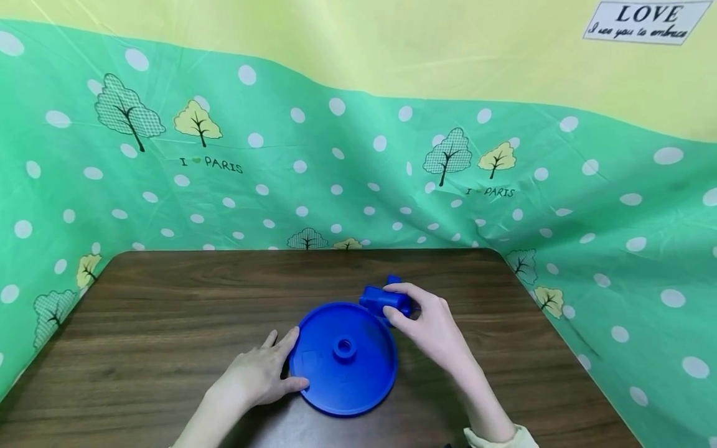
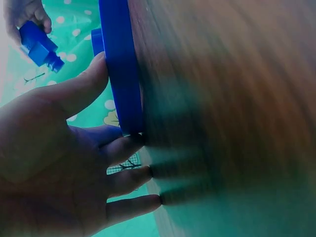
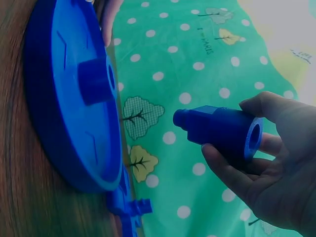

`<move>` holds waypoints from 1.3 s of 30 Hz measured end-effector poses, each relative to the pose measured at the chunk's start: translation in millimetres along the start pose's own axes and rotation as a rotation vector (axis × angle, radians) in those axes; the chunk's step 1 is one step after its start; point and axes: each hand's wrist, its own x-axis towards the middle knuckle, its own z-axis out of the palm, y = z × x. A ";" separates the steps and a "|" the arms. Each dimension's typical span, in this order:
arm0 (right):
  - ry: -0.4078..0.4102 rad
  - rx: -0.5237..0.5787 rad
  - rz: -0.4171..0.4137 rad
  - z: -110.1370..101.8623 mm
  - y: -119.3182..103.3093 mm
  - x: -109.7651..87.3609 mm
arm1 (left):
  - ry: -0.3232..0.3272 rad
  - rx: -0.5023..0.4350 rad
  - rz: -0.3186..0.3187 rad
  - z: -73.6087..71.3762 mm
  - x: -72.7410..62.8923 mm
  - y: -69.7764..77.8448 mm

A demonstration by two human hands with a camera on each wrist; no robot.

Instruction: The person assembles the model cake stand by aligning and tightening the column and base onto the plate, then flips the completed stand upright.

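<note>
A round blue plastic base (image 1: 364, 379) with a raised rim and a hollow centre post (image 3: 96, 81) lies flat on the table. My left hand (image 1: 254, 373) rests at its left edge, thumb and forefinger touching the rim, fingers fairly straight. Just above the base's far right edge, my right hand (image 1: 431, 323) pinches a blue plastic connector (image 3: 222, 129) between thumb and fingers. The connector has a wide hollow end toward the palm, an angular middle and a narrow stepped tip pointing away. The right wrist view shows it apart from the base.
Another blue plastic part (image 3: 129, 205) with a small stub lies beside the base, partly hidden behind the right hand in the head view. The brown wood-grain table (image 1: 168, 311) is bordered by a green and yellow patterned curtain (image 1: 336, 155).
</note>
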 end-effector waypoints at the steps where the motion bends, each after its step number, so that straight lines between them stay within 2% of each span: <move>1: -0.006 0.003 0.003 0.9 -1.3 0.4 | 0.002 -0.001 -0.003 0.3 -0.8 0.7; 11: -0.025 0.034 0.053 7.9 -2.5 -4.3 | -0.001 -0.011 -0.019 6.4 -7.3 9.2; 17: -0.033 0.022 0.047 9.7 -2.3 -6.5 | 0.018 -0.025 -0.013 11.4 -9.9 12.9; 21: -0.040 0.031 0.044 10.5 -2.5 -8.0 | 0.009 -0.038 -0.008 13.9 -9.7 14.6; 29: -0.077 0.053 0.054 13.4 -2.4 -10.7 | -0.014 -0.046 -0.009 15.3 -8.3 15.3; 39: -0.152 0.007 0.042 10.0 -3.5 -11.7 | 0.011 -0.060 0.002 15.5 -9.5 11.8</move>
